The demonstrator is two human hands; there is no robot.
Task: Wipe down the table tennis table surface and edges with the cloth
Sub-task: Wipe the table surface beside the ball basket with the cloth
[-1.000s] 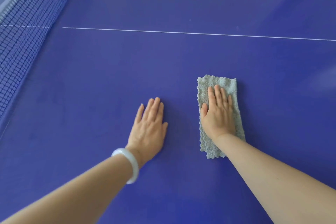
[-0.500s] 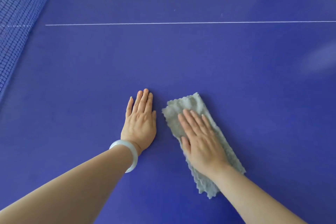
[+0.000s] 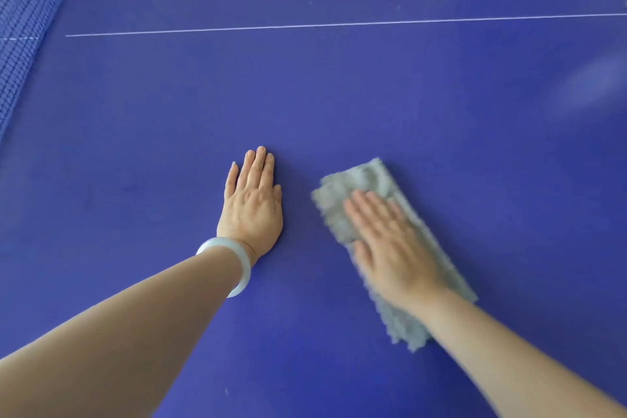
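Cloth (image 3: 371, 176): grey, nubby-edged, folded into a long strip. It lies flat on the desk (image 3: 339, 95), right of centre in the near part of the view. The strip runs diagonally, its far end toward the left and its near end toward the right. Its outline is blurred.

Right hand (image 3: 390, 244): palm down on the middle of the cloth, also blurred. Its grip is flat: the fingers are straight, side by side, and press on the fabric without curling round it. The far end of the cloth shows beyond the fingertips, and the near end shows beside the wrist.

Left hand (image 3: 252, 207): palm down directly on the bare desk, just left of the cloth and apart from it. Its grip is likewise flat, with the fingers straight and close together, holding nothing. A pale, translucent bangle (image 3: 239, 268) sits on the left wrist.

Desk: dark blue table tennis surface. A thin white line (image 3: 339, 25) crosses it beyond both hands. The net (image 3: 23, 10), dark mesh, stands along the far left edge of the view
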